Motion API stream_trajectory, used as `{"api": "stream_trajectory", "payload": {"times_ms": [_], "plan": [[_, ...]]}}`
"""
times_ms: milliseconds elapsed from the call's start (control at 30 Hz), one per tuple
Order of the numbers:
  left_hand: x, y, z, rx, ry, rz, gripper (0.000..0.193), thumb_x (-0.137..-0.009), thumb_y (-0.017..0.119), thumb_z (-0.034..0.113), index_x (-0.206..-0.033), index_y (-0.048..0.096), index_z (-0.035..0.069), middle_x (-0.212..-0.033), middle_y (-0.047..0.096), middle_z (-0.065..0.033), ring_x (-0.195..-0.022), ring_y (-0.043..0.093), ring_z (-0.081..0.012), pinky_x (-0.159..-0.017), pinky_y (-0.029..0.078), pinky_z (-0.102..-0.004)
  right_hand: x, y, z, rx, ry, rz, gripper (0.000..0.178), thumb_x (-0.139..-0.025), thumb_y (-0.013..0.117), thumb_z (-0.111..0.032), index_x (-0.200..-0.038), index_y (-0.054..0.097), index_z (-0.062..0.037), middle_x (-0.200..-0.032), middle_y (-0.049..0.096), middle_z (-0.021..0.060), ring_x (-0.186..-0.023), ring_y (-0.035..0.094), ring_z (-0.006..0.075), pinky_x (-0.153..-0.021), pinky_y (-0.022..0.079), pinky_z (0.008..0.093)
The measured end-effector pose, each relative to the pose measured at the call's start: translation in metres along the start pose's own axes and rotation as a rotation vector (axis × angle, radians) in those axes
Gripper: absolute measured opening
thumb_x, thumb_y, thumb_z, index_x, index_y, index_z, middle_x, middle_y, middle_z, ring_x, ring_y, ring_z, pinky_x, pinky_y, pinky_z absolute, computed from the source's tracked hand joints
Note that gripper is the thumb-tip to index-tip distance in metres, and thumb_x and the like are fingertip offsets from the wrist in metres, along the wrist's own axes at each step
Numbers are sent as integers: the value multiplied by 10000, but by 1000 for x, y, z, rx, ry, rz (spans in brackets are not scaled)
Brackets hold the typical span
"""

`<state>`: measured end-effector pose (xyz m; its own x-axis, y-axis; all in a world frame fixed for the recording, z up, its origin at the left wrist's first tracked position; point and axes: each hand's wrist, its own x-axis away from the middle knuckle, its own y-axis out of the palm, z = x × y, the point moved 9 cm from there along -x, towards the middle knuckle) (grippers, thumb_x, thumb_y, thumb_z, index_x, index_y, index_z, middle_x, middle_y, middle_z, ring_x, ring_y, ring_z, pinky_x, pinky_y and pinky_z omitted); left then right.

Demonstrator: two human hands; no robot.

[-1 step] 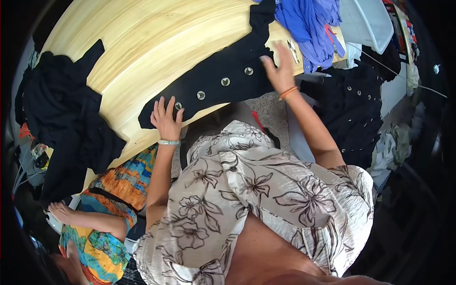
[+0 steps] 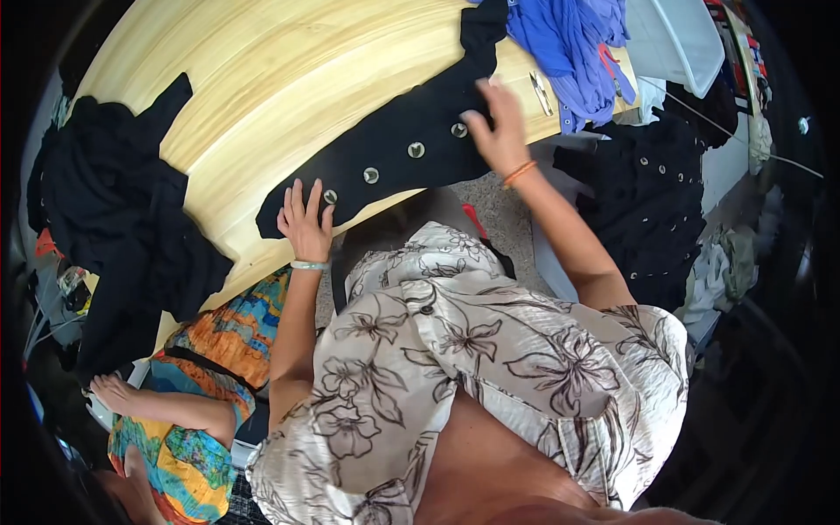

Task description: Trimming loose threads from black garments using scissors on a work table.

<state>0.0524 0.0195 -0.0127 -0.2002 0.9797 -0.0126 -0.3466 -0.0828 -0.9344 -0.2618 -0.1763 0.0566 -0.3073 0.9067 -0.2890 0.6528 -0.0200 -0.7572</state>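
Observation:
A black garment lies spread flat along the near edge of the table, with several round pale discs with dark centres in a row along it. My left hand rests flat on its left end, fingers stretched, just left of the nearest disc. Over the right end is my right hand, fingers apart and slightly blurred, beside the rightmost disc; whether it touches the cloth is hard to tell. Neither hand holds anything. Small metal thread snips lie on the table to the right of my right hand.
The wooden table curves across the top. Another black garment is heaped at left, partly over the edge. Blue-purple cloth and a pale plastic bin stand far right. More dark clothing hangs lower right. A person in colourful clothes sits lower left.
My right hand has shifted to the left over the black garment, toward the rightmost disc. The left hand stays nearly in place.

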Motion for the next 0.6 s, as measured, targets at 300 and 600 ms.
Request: {"api": "stream_trajectory", "payload": {"times_ms": [300,600], "plan": [[0,-13,-49,-32,82,46,429,-895,605,281,-1323,568,258,-1462,422,-95,-1354,366,-264,-1007,235,-460,33,76,7,146,-64,-335,375,-914,577,-239,-1289,587,-230,-1444,455,60,-1384,329,330,-1139,206,540],[-3,-17,-61,152,153,-21,651,-633,788,184,-1219,528,71,-1303,454,-221,-1209,415,-435,-1020,350,-517,14,57,-122,173,-295,-524,944,-546,836,-432,-1350,462,-107,-1364,438,155,-1285,383,348,-991,294,512]]}}
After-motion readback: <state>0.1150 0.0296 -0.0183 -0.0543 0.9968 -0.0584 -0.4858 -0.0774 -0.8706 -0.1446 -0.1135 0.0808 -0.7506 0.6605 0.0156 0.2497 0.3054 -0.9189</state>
